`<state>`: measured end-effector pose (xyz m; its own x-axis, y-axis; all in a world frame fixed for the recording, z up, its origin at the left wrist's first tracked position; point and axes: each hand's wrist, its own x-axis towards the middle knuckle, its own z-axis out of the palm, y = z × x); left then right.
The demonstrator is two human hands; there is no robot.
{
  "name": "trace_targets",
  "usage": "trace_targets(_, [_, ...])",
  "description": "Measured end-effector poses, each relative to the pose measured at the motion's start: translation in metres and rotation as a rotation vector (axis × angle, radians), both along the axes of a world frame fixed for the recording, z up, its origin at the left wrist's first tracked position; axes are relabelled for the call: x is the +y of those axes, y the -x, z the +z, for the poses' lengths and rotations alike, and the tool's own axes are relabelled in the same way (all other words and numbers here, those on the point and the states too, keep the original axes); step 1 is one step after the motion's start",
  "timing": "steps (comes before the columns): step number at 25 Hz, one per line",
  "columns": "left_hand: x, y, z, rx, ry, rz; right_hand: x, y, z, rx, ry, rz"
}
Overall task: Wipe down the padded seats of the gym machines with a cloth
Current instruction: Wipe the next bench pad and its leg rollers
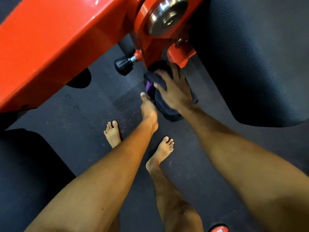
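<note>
Red painted steel filled the upper left of my head view: the machine frame [58, 39], with a polished metal cap [167, 14] at its pivot and a black knob [122, 65] sticking out just below. A large black padded seat [250, 56] took up the right side. Directly under the pivot, the dark cloth [151, 84], showing a purple fold, was bunched against a small dark padded part there; I couldn't separate the cloth's lower edge from that pad. The right hand [175, 91] lay on top of the cloth, its fingers [164, 76] spread wide and pressing flat, somewhat blurred. The left hand [148, 111] sat just beside and below it, thumb [143, 96] pointing up along the cloth's edge; its fingers were hidden behind the bundle, so I couldn't tell whether they gripped anything. Two bare feet [112, 133] [164, 148] stood on the dark rubber floor [75, 106] beneath the forearms.
</note>
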<state>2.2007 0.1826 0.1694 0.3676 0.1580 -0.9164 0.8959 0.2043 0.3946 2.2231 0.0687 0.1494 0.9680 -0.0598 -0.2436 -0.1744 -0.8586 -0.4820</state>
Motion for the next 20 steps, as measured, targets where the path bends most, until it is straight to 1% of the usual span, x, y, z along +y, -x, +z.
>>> trace_targets(2, [0.0,0.001,-0.003,0.007,-0.003,0.001,-0.013,-0.016,-0.004,0.042,-0.099,-0.116])
trace_targets(3, [0.0,0.001,-0.002,0.008,0.005,-0.008,-0.017,-0.008,-0.005,0.047,-0.135,-0.147])
trace_targets(5, [0.002,0.0,0.002,-0.006,0.023,-0.015,-0.023,0.034,-0.002,0.02,-0.139,-0.192])
trace_targets(8, [0.0,-0.003,0.004,0.0,0.056,-0.015,-0.027,0.111,0.011,0.132,-0.082,-0.251])
trace_targets(10, [-0.004,-0.004,0.004,0.002,0.077,0.043,-0.029,0.118,0.013,0.119,-0.017,-0.169])
trace_targets(12, [-0.006,-0.004,0.008,0.009,0.11,0.098,-0.017,0.084,0.011,0.056,0.075,-0.014])
trace_targets(14, [-0.011,-0.006,0.011,0.004,0.187,0.179,0.013,0.037,0.011,0.081,0.17,0.076])
trace_targets(16, [-0.016,-0.008,0.016,-0.084,0.314,0.232,0.042,0.007,0.009,0.142,0.253,0.084])
trace_targets(17, [-0.016,-0.008,0.018,-0.135,0.37,0.269,0.048,0.004,0.007,0.136,0.287,0.09])
trace_targets(18, [-0.014,-0.008,0.02,-0.138,0.376,0.261,0.048,0.01,0.005,0.122,0.329,0.121])
trace_targets(19, [-0.01,-0.009,0.021,-0.087,0.328,0.208,0.041,0.023,0.004,0.104,0.371,0.167])
trace_targets(20, [-0.005,-0.008,0.022,-0.013,0.237,0.15,0.031,0.04,0.002,0.074,0.396,0.214])
